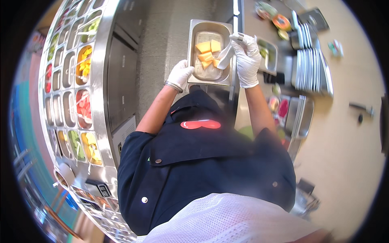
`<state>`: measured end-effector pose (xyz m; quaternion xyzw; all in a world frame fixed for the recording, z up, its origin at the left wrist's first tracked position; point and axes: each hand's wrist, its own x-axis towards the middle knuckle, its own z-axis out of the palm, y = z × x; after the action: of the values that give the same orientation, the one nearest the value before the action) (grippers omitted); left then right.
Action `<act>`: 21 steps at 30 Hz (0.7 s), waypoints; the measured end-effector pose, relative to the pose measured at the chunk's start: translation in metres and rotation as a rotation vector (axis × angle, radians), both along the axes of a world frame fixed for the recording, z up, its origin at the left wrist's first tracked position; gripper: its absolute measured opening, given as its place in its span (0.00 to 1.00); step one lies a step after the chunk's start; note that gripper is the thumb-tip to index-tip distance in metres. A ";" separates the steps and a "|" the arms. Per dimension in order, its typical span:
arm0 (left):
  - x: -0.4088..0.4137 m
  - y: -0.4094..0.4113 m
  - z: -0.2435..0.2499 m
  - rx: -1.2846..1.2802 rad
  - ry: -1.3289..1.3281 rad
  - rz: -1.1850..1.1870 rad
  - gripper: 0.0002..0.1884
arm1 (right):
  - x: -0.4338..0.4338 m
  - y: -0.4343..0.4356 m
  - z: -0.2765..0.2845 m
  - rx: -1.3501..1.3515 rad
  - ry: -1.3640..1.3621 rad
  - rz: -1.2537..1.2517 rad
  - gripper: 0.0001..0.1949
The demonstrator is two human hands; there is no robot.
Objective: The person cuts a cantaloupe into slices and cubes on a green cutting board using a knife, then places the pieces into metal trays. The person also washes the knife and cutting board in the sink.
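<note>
A stainless steel food pan [192, 36] is held out in front of me, with several orange melon chunks [206, 56] on a clear ridged liner [209, 73] at its bottom. My gloved left hand [181, 73] grips the pan's near left side. On the other side, my gloved right hand [247, 59] pinches a white plastic serving utensil [225, 57] at its upper end. The utensil's broad lower part slants into the pan beside the melon; whether it is a spoon or tongs is unclear.
Left of me runs a steel serving counter [100, 91] with pans of cut fruit, including red chunks [84, 104] and yellow pieces [85, 65]. On the right worktop stand metal dividers or trays [308, 70], a halved papaya [281, 22] and another pan [273, 57].
</note>
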<state>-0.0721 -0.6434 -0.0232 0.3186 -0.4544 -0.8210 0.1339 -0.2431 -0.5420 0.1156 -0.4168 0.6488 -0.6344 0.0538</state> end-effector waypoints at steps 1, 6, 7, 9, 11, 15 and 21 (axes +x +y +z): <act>-0.001 -0.009 0.009 0.005 0.009 0.054 0.06 | -0.004 -0.018 -0.001 -0.025 0.041 0.018 0.11; -0.019 -0.073 0.005 -0.059 -0.032 0.242 0.05 | -0.046 -0.116 -0.005 -0.147 -0.152 0.168 0.12; -0.024 -0.083 0.011 -0.077 -0.051 0.279 0.05 | -0.053 -0.134 -0.002 -0.169 -0.184 0.179 0.12; -0.031 -0.107 0.015 -0.141 -0.125 0.306 0.06 | -0.070 -0.170 0.008 -0.220 -0.269 0.275 0.13; -0.033 -0.135 0.008 -0.228 -0.241 0.281 0.07 | -0.083 -0.208 0.017 -0.230 -0.211 0.352 0.13; -0.053 -0.167 0.025 -0.120 -0.141 0.443 0.07 | -0.088 -0.278 0.024 -0.220 -0.157 0.474 0.12; -0.067 -0.226 0.030 -0.175 -0.186 0.506 0.07 | -0.074 -0.393 -0.003 -0.260 -0.192 0.652 0.11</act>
<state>-0.1392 -0.8694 0.0069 0.4830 -0.4399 -0.6865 0.3193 -0.3175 -0.9347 0.1128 -0.5435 0.3878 -0.6975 0.2603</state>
